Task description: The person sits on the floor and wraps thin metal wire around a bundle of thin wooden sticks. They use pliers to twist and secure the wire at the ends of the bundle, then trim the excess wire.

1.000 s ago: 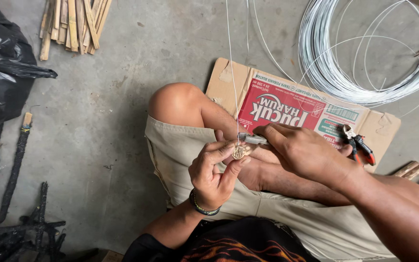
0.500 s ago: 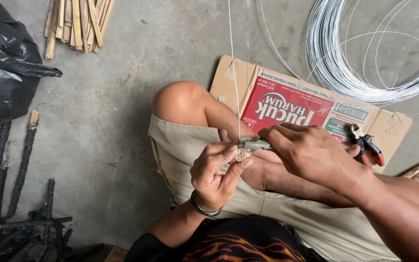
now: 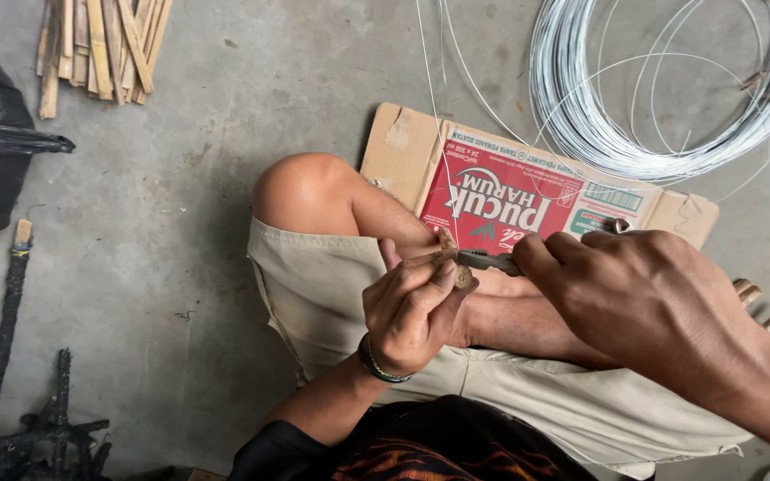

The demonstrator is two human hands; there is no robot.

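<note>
Concrete floor; pliers (image 3: 485, 261) now out of sight.

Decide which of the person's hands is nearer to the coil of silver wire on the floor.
Right. The right hand lies just below the wire coil, over the flattened cardboard box. The left hand sits farther down and to the coil's left, above the lap.

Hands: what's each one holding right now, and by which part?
Left hand pinches a small brown piece by its end. Right hand grips a metal tool by its handle, tip on the piece.
</note>
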